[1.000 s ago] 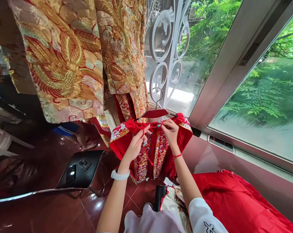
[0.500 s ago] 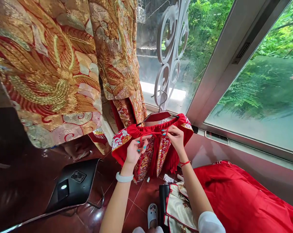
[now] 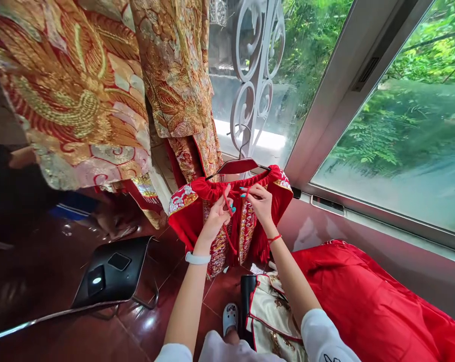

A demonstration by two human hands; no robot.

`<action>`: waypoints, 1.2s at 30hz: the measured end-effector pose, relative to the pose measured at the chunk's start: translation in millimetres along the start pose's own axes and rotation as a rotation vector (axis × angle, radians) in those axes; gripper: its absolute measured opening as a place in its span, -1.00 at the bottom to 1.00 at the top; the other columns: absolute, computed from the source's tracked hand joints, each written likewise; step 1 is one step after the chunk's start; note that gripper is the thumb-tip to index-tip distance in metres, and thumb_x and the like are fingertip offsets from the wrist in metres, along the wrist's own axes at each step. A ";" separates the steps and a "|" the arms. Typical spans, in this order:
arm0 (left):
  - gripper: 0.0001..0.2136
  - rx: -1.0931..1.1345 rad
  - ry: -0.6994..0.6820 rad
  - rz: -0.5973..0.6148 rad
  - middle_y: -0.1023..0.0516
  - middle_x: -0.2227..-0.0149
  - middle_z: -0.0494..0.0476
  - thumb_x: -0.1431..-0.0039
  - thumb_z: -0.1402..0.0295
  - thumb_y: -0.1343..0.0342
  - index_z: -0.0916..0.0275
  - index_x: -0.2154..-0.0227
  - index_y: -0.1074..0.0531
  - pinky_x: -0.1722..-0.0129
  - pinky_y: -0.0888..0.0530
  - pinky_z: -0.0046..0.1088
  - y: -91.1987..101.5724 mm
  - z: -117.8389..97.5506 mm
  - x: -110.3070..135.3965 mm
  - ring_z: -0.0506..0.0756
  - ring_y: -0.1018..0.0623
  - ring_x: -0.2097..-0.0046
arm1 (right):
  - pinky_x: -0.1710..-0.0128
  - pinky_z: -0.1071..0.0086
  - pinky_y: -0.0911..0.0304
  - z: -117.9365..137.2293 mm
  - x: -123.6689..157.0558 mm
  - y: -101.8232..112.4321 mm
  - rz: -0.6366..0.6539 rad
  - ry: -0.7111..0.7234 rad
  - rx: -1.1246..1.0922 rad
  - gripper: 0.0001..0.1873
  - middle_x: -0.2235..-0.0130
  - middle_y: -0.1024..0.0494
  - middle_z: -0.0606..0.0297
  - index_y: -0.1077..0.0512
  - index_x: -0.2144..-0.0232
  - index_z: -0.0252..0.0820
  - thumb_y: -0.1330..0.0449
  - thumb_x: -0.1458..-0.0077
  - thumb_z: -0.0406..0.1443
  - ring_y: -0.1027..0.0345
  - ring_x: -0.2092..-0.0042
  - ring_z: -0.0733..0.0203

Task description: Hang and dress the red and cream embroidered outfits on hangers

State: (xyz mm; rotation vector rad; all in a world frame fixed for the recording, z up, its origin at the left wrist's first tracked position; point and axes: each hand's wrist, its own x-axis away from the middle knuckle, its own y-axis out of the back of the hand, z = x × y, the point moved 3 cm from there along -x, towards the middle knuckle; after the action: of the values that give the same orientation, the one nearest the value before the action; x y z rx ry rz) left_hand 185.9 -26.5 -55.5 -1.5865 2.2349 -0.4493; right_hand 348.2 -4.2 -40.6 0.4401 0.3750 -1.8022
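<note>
Mostly red garment (image 3: 236,221), gathered waistband (image 3: 208,189), silver-and-gold embroidery (image 3: 247,227), thin red cord (image 3: 230,241)

Short, loose white fabric sleeves (image 3: 316,327) dress both arms, the right one printed with a black line marking (image 3: 331,358) only partly in view. A smooth, pale grey-white band (image 3: 197,258) circles the left wrist; a thin red cord bracelet (image 3: 274,238) rings the right. Glossy turquoise polish (image 3: 233,210) coats nails on the left hand (image 3: 216,220) and the right hand (image 3: 261,205). Pale, lilac-tinged cloth (image 3: 231,350) drapes the lower body, above a rounded white clog (image 3: 230,319) with small dark ornaments.
</note>
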 end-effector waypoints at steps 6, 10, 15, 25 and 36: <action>-0.28 0.061 -0.130 -0.179 -0.31 0.37 -0.12 0.16 0.59 -0.31 -0.02 -0.15 -0.46 0.66 -0.07 -0.66 -4.3 4.4 1.7 -0.16 -0.13 0.54 | 0.30 0.34 -0.23 -15.2 -10.3 6.2 -0.300 -0.085 -0.040 -0.75 0.42 -0.40 0.30 -0.54 0.54 -0.20 -0.27 -0.01 -0.14 -0.28 0.34 0.24; -0.32 0.126 -0.248 -0.327 -0.25 0.49 -0.15 0.14 0.59 -0.27 0.08 -0.15 -0.47 0.66 -0.06 -0.65 -9.4 0.4 6.9 -0.15 -0.07 0.57 | 0.32 0.36 -0.19 -20.7 -4.0 15.1 -0.284 -0.046 0.117 -0.70 0.43 -0.36 0.31 -0.57 0.47 -0.20 -0.20 -0.11 -0.12 -0.27 0.36 0.24; -0.36 0.110 -0.322 -0.374 -0.23 0.51 -0.15 0.08 0.54 -0.28 0.10 -0.15 -0.48 0.66 -0.04 -0.63 -13.9 1.5 17.3 -0.14 -0.03 0.58 | 0.37 0.37 -0.10 -16.2 -1.6 31.8 -0.297 0.101 0.349 -0.65 0.43 -0.33 0.29 -0.52 0.54 -0.18 -0.12 -0.21 -0.17 -0.19 0.41 0.26; -0.55 -0.721 -0.448 -0.242 -0.27 0.31 -0.01 -0.10 0.51 -0.21 0.16 -0.09 -0.54 0.38 -0.34 -0.62 -23.0 -12.8 -5.0 -0.07 -0.28 0.37 | 0.44 0.37 -0.14 19.9 -36.9 -1.7 0.614 0.078 -0.131 -0.51 0.56 -0.37 0.31 -0.47 0.71 -0.19 -0.36 0.03 0.05 -0.20 0.44 0.27; -0.77 -1.015 -0.526 -0.120 -0.36 0.21 0.07 -0.15 0.53 -0.13 0.20 0.16 -0.57 0.19 -0.46 -0.46 -22.6 -29.2 -13.6 0.05 -0.45 0.19 | 0.24 0.29 -0.27 18.9 -35.9 -4.8 0.859 0.129 -0.081 -0.52 0.42 -0.53 0.25 -0.63 0.49 -0.17 -0.29 -0.05 0.12 -0.34 0.31 0.18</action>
State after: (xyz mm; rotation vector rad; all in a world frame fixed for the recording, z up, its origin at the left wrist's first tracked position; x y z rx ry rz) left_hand 195.2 -19.4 -17.9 -1.9340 1.9971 1.1309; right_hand 350.4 18.5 -6.6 0.5546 0.2828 -0.9243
